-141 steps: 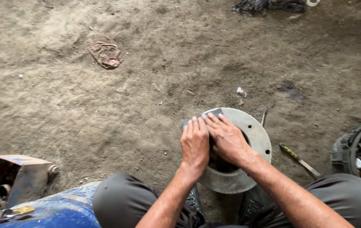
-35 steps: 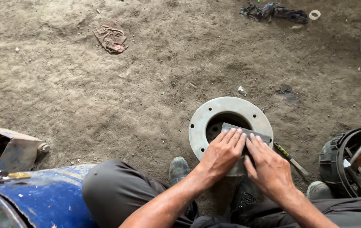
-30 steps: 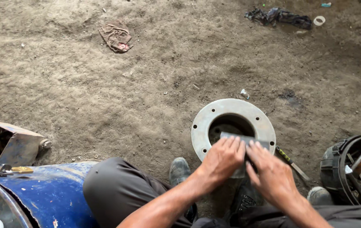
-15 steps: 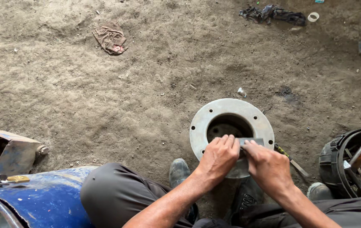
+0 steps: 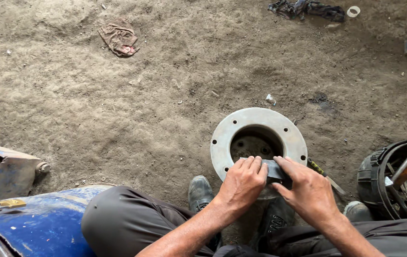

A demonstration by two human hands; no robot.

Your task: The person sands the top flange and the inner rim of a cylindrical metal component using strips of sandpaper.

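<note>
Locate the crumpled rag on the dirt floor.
The crumpled rag lies upper left in the head view, far from both hands, up and left of the metal flange ring.

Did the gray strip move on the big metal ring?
Yes. The gray strip, under both hands, slid from the metal ring's far rim to its near rim, toward the person.

Bare, dusty dirt floor (image 5: 118, 109) in even daylight, strewn with a crumpled rag (image 5: 119, 37).
</note>
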